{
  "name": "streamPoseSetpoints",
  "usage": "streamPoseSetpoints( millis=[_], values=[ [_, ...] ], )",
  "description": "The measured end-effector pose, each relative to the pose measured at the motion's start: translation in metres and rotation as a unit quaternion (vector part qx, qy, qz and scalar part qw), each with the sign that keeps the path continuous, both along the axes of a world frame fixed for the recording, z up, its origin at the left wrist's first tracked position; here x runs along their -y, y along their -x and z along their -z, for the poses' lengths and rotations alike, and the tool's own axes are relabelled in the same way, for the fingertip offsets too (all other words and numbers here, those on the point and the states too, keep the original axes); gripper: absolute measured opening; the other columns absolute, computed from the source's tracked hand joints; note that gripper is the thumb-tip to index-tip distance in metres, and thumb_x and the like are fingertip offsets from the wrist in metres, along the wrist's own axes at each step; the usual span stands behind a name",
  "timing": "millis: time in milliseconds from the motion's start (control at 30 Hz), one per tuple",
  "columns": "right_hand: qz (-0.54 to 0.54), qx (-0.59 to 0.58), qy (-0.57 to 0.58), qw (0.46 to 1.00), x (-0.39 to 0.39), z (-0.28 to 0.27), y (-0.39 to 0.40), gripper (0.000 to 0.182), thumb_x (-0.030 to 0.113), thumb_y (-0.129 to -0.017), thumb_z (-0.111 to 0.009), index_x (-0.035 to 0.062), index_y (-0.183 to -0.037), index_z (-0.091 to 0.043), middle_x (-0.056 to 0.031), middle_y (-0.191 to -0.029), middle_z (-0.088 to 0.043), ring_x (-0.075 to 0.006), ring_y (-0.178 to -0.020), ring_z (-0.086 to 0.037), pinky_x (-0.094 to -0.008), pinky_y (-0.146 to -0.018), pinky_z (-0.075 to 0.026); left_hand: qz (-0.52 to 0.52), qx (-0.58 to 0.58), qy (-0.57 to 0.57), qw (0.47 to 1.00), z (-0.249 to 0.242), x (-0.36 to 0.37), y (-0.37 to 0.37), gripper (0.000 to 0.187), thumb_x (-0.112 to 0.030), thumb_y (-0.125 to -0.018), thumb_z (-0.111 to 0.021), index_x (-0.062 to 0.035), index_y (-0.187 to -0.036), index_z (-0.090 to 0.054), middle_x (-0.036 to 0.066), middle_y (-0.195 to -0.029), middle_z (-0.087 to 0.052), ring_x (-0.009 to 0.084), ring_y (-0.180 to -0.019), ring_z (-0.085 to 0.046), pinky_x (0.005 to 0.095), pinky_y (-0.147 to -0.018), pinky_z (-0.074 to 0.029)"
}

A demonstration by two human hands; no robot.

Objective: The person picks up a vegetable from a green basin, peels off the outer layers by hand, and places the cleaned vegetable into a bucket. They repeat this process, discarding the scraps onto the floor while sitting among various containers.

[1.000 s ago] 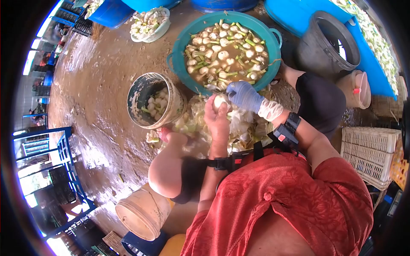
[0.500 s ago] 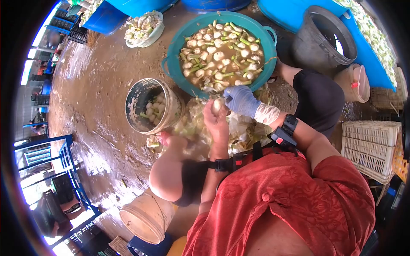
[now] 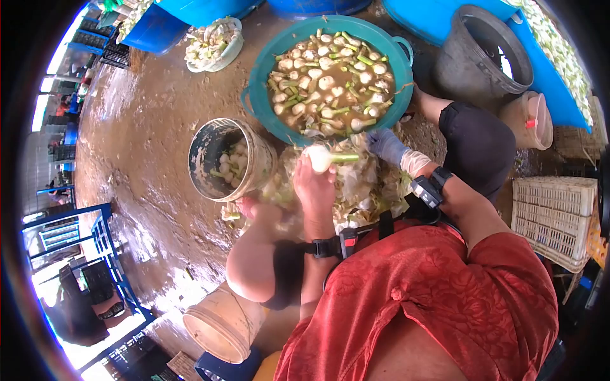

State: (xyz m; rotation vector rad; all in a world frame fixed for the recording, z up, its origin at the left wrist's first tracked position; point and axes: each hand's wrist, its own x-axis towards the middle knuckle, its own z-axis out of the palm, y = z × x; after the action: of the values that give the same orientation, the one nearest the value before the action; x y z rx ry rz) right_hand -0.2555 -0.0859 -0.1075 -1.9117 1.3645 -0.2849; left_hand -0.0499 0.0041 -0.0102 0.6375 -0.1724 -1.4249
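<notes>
My left hand (image 3: 314,190) is bare and closed around a white garlic bulb (image 3: 319,157), whose short green stem points right. My right hand (image 3: 387,147) wears a bluish glove with a pale wrapping at the wrist. Its fingers are curled near the tub's front edge, apart from the bulb, and what they hold, if anything, cannot be made out. Just beyond both hands stands a round teal tub (image 3: 257,95) with many stemmed garlic bulbs (image 3: 326,82) in brown water. Pale garlic skins (image 3: 362,197) lie heaped beneath my hands.
A dirty white bucket (image 3: 259,166) with several trimmed bulbs stands left of my hands. A bowl of peelings (image 3: 236,47) sits farther back. To the right are a grey bucket (image 3: 448,57), a pinkish bucket (image 3: 516,120) and stacked crates (image 3: 551,216). Another bucket (image 3: 219,324) lies near my left knee.
My right hand has moved right and slightly down, away from the bulb. My left hand has shifted a little left and turned the bulb so its stem shows.
</notes>
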Motion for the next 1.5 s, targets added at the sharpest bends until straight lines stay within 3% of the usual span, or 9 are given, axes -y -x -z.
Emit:
streamPoseSetpoints(
  millis=[100,233,267,767,933,1100,1167,1333,1500],
  values=[
    [-0.038,0.302,0.008,0.953,-0.004,-0.066,-0.019,0.024,0.018,-0.078,-0.064,0.0033,-0.097,-0.065,-0.0167,-0.080,-0.064,-0.0298,-0.074,-0.062,-0.0356,-0.068,-0.047,0.018,0.023,-0.022,0.999,0.007,0.002,0.002,0.029,-0.022,-0.091,-0.048,0.0004,-0.111,-0.049,0.009,-0.089,-0.058,0.0184,-0.062,-0.052,0.0252,-0.049,-0.039],
    [-0.134,0.200,-0.044,0.970,-0.005,-0.105,-0.042,0.029,0.022,-0.076,-0.068,0.0046,-0.099,-0.065,-0.0168,-0.079,-0.064,-0.0294,-0.071,-0.061,-0.0353,-0.067,-0.047,0.024,0.094,-0.087,0.991,-0.003,0.006,0.015,0.027,-0.023,-0.091,-0.049,0.0001,-0.107,-0.051,0.009,-0.086,-0.058,0.0155,-0.055,-0.050,0.0239,-0.044,-0.037],
    [-0.155,0.159,-0.024,0.975,-0.004,-0.104,-0.044,0.028,0.022,-0.076,-0.068,0.0055,-0.098,-0.065,-0.0170,-0.079,-0.063,-0.0301,-0.070,-0.061,-0.0354,-0.066,-0.047,-0.004,0.336,-0.039,0.941,0.009,0.006,0.017,0.029,-0.025,-0.089,-0.054,-0.0004,-0.104,-0.053,0.007,-0.082,-0.056,0.0116,-0.052,-0.047,0.0217,-0.040,-0.034],
    [-0.168,0.134,-0.028,0.976,-0.023,-0.063,-0.039,0.015,0.014,-0.084,-0.051,0.0032,-0.085,-0.063,-0.0169,-0.076,-0.060,-0.0300,-0.072,-0.060,-0.0373,-0.064,-0.046,0.109,0.403,-0.018,0.908,0.003,-0.005,0.014,0.047,-0.019,-0.071,-0.069,-0.0005,-0.112,-0.056,0.003,-0.089,-0.058,0.0114,-0.077,-0.054,0.0242,-0.071,-0.046],
    [-0.160,0.145,0.019,0.976,-0.018,-0.066,-0.032,0.016,0.013,-0.085,-0.050,0.0038,-0.090,-0.062,-0.0158,-0.085,-0.060,-0.0307,-0.078,-0.060,-0.0355,-0.068,-0.047,0.096,0.196,-0.088,0.972,-0.013,-0.002,0.022,0.047,-0.023,-0.072,-0.068,-0.0025,-0.113,-0.056,0.004,-0.093,-0.059,0.0135,-0.077,-0.057,0.0274,-0.070,-0.048],
    [-0.198,0.138,0.020,0.970,-0.023,-0.068,-0.030,0.022,0.011,-0.078,-0.056,0.0039,-0.098,-0.060,-0.0153,-0.097,-0.061,-0.0307,-0.086,-0.060,-0.0359,-0.074,-0.049,0.143,0.316,-0.178,0.921,0.012,0.000,0.014,0.042,-0.017,-0.075,-0.065,-0.0039,-0.113,-0.056,0.006,-0.093,-0.060,0.0204,-0.082,-0.060,0.0323,-0.066,-0.052],
    [-0.234,0.222,0.224,0.920,-0.023,-0.067,-0.028,0.038,0.010,-0.070,-0.063,0.0054,-0.108,-0.057,-0.0141,-0.106,-0.060,-0.0299,-0.093,-0.060,-0.0356,-0.078,-0.049,0.088,0.174,-0.102,0.975,0.021,-0.003,0.016,0.043,-0.015,-0.074,-0.065,-0.0024,-0.114,-0.054,0.007,-0.096,-0.060,0.0220,-0.088,-0.061,0.0357,-0.071,-0.053],
    [-0.023,0.475,-0.200,0.857,-0.028,-0.074,-0.032,0.037,0.012,-0.083,-0.059,0.0063,-0.119,-0.052,-0.0041,-0.104,-0.061,-0.0167,-0.090,-0.061,-0.0269,-0.074,-0.050,0.054,-0.040,0.008,0.998,0.030,-0.004,0.017,0.049,-0.016,-0.072,-0.066,0.0004,-0.116,-0.051,0.011,-0.107,-0.058,0.0264,-0.098,-0.058,0.0414,-0.083,-0.050],
    [-0.016,0.496,-0.147,0.855,-0.029,-0.101,-0.037,0.032,0.017,-0.089,-0.055,0.0047,-0.118,-0.054,-0.0042,-0.101,-0.061,-0.0137,-0.090,-0.061,-0.0236,-0.072,-0.050,0.056,-0.187,0.030,0.980,0.025,0.000,0.017,0.054,-0.021,-0.071,-0.067,-0.0010,-0.118,-0.048,0.013,-0.115,-0.056,0.0289,-0.105,-0.055,0.0456,-0.092,-0.044]
  ],
)
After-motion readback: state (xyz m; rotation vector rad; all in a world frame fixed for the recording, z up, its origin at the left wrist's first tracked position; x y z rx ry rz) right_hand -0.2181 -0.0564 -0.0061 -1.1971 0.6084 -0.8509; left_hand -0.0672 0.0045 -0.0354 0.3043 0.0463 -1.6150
